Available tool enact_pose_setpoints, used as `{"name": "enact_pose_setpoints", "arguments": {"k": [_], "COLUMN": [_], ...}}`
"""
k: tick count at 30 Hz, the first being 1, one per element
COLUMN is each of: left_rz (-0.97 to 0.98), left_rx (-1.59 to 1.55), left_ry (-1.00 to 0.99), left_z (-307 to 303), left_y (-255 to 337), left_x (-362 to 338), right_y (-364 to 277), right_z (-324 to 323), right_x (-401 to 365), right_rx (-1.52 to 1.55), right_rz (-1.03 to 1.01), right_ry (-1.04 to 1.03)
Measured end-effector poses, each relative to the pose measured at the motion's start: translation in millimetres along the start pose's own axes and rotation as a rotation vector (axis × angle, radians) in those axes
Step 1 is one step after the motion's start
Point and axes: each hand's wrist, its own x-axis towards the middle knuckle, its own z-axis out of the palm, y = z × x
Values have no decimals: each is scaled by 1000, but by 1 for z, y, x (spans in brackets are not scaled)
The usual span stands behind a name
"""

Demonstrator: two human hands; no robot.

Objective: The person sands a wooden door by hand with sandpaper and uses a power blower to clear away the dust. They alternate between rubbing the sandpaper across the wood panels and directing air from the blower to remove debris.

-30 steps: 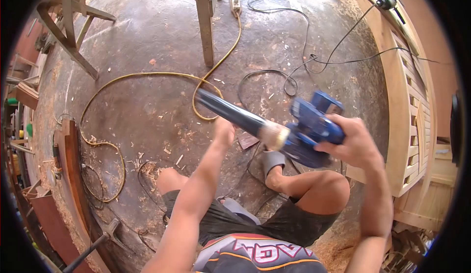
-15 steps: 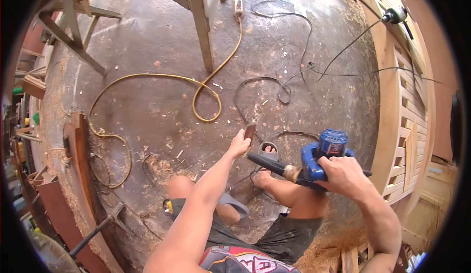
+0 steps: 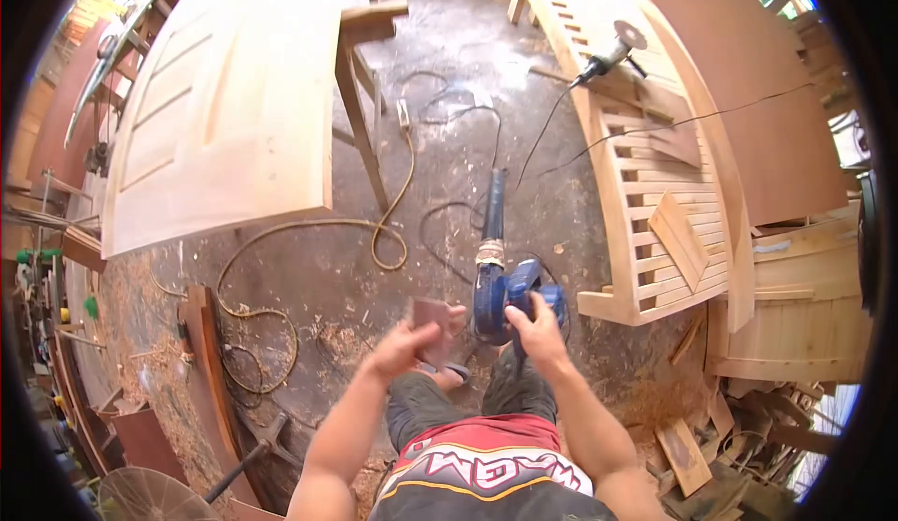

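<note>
My left hand (image 3: 408, 345) is closed around a flat, reddish-brown piece that looks like sandpaper (image 3: 431, 320), held in front of my lap. My right hand (image 3: 541, 332) grips the handle of a blue electric blower (image 3: 488, 296), thumb on top. From the blower a long dark nozzle (image 3: 495, 205) points forward over the floor, with tan wrapping at its base. The two hands are a short way apart, and the brown piece does not touch the blower. A dark cord runs near the blower.
A pale panelled wooden door (image 3: 224, 147) lies on trestles at the left. At the right is a slatted wooden bench (image 3: 613, 194) with an angle grinder (image 3: 608, 58) on it. A yellow extension cord (image 3: 309, 224) loops over the floor (image 3: 374, 184). Wood scraps (image 3: 687, 455) lie lower right.
My view has lifted, bringing the door and bench into sight. The blower has swung from pointing left to pointing forward. My left hand has drawn back nearer my body with the brown piece.
</note>
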Motion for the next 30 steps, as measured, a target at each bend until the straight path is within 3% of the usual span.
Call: {"name": "enact_pose_setpoints", "arguments": {"k": [3, 5, 6, 9, 10, 11, 13, 17, 19, 21, 23, 24, 25, 26, 29, 30], "left_rz": [-77, -91, -85, -107, -142, -173, -138, -24, 49, -12, 176, 263, 281, 278, 265, 179], "left_rx": [-132, -89, -66, 135, 145, 167, 321, 492, 522, 481, 897, 1100, 966, 878, 531, 485], "left_ry": [-65, -56, -51, 95, 30, -6, 95, 342, 444, 469, 443, 410, 577, 623, 692, 731], "left_z": [68, 76, 79, 93, 90, 90, 95, 122, 138, 148, 146, 147, 172, 172, 177, 172], "left_y": [5, -1, 1, 21, 24, 28, 41, 65, 77, 91, 103, 106, 125, 130, 147, 153], "left_x": [-10, -6, -1, 7, 12, 17, 32, 79, 109, 128, 145, 152, 157, 160, 171, 171], "right_y": [-39, -54, -32, -93, -80, -62, -72, -102, -119, -136, -144, -160, -210, -226, -249, -242], "right_z": [16, 21, 17, 16, 14, 6, -1, -14, -20, -32, -52, -68, -90, -106, -145, -152], "right_x": [-36, -52, -43, -62, -44, -20, 14, 91, 124, 162, 223, 248, 259, 283, 384, 424], "right_rx": [348, 527, 479, 415, 350, 233, -102, -350, -275, -99, -149, -129, -115, 50, 146, 44], "right_rz": [151, 306, 355, 325, 353, 288, 139, -56, -68, -47, -54, -158, -37, 51, -123, -205], "right_ry": [-111, -231, -315, -389, -458, -609, -725, -703, -723, -845, -986, -1008, -981, -919, -536, -354]}}
